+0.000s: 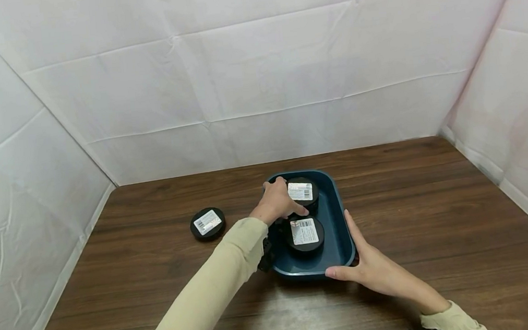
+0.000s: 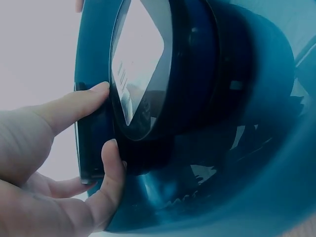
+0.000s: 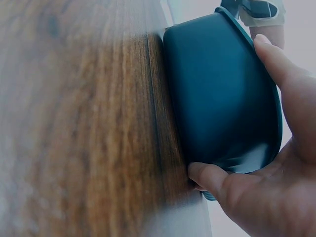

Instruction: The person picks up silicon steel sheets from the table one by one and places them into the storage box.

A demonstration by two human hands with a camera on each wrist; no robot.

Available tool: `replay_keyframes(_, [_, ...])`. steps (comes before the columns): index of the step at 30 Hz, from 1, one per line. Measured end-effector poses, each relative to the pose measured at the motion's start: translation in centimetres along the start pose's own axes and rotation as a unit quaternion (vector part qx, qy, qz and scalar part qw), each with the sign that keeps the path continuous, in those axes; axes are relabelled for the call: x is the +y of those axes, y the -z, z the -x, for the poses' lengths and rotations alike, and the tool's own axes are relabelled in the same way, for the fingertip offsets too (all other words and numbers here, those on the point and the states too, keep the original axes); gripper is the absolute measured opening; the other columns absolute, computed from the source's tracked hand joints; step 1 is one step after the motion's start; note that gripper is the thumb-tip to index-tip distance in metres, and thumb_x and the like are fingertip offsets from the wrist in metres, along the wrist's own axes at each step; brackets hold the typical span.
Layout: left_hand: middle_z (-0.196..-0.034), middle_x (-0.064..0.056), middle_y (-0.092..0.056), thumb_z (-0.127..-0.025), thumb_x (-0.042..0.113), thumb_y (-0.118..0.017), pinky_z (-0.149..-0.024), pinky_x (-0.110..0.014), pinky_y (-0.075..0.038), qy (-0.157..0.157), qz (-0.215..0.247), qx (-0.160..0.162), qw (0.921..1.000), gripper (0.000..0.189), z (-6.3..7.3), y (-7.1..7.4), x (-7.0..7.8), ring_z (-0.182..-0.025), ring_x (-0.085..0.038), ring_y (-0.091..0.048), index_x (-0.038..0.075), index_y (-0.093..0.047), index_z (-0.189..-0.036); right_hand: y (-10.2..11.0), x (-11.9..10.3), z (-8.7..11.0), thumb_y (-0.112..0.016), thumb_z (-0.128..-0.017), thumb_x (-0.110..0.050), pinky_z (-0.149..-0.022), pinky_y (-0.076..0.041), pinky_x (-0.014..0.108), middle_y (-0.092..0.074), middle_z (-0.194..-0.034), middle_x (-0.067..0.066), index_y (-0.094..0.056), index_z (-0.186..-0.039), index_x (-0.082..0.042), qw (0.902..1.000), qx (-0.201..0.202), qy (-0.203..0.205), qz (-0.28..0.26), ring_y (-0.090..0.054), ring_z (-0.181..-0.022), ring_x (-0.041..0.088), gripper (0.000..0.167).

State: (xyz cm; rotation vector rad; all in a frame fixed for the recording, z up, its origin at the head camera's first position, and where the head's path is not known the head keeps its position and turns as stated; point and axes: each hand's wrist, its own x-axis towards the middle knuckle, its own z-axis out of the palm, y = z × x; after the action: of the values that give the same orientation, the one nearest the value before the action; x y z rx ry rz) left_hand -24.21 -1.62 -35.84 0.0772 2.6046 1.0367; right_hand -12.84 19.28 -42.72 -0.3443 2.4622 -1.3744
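In the head view, my left hand (image 1: 275, 201) reaches over the left side of a blue tray (image 1: 337, 232). Its thumb and fingers pinch a black disc (image 2: 97, 150), seen edge-on in the left wrist view and mostly hidden by the hand from above. Two thick black discs with white barcode labels sit in the tray, a far disc (image 1: 313, 203) and a near disc (image 1: 318, 238); the left wrist view shows one resting on another dark disc. My right hand (image 1: 369, 267) grips the tray's near right corner, thumb on the front rim, fingers along the right wall.
Another labelled black disc (image 1: 210, 237) lies on the brown wooden table (image 1: 413, 199), left of the tray. White sheeting (image 1: 260, 71) hangs behind the table and along both sides.
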Motion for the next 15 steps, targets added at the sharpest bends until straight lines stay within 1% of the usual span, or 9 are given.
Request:
replay_keyframes(5, [-0.155,-0.031,-0.027,-0.079,0.022,-0.087,-0.071,-0.031,-0.057,0.009,-0.013,0.005,0.9999,0.098,0.02,-0.32,0.14,-0.068,-0.019,-0.063,0.0,-0.027,-0.154,0.04,0.05,0.02,-0.076,-0.09,-0.035,-0.107,-0.042,0.055,0.004,-0.168,0.022,0.023,-0.158,-0.027,1.0,-0.002,0.004,-0.005,-0.05,-0.131,0.036,0.12])
replay_keyframes(8, [-0.155,-0.032,-0.027,-0.08,0.023,-0.087,-0.073,-0.031,-0.058,0.016,-0.015,0.003,0.9998,0.101,0.06,-0.39,0.26,-0.067,-0.019,-0.065,0.0,-0.024,-0.155,0.08,0.06,0.04,-0.075,-0.09,-0.035,-0.108,-0.041,0.056,0.005,-0.168,0.022,0.023,-0.158,-0.029,1.0,-0.003,0.002,-0.006,-0.05,-0.132,0.036,0.12])
replay_keyframes(10, [-0.155,-0.032,-0.027,-0.08,0.022,-0.087,-0.076,-0.032,-0.059,0.017,-0.01,-0.003,0.9998,0.101,0.1,-0.38,0.3,-0.069,-0.021,-0.068,-0.001,-0.023,-0.155,0.08,0.04,0.05,-0.075,-0.09,-0.035,-0.108,-0.041,0.056,0.005,-0.168,0.023,0.024,-0.158,-0.028,1.0,-0.003,0.0,-0.007,-0.049,-0.132,0.036,0.12])
replay_keyframes(12, [-0.155,-0.032,-0.028,-0.08,0.02,-0.086,-0.079,-0.034,-0.06,0.014,-0.001,-0.011,0.9998,0.1,0.19,-0.28,0.3,-0.074,-0.024,-0.072,-0.002,-0.023,-0.155,0.09,0.03,0.06,-0.075,-0.09,-0.036,-0.108,-0.041,0.056,0.004,-0.168,0.023,0.023,-0.158,-0.027,1.0,-0.003,-0.002,-0.006,-0.049,-0.133,0.036,0.12])
replay_keyframes(15, [-0.148,-0.031,-0.038,-0.081,0.017,-0.085,-0.082,-0.034,-0.061,0.0,0.012,-0.02,0.9997,0.095,0.34,-0.06,0.18,-0.079,-0.028,-0.074,-0.004,-0.026,-0.153,0.11,0.03,0.07,-0.076,-0.09,-0.036,-0.108,-0.042,0.055,0.004,-0.168,0.023,0.023,-0.158,-0.026,1.0,-0.002,-0.003,-0.006,-0.049,-0.132,0.036,0.12])
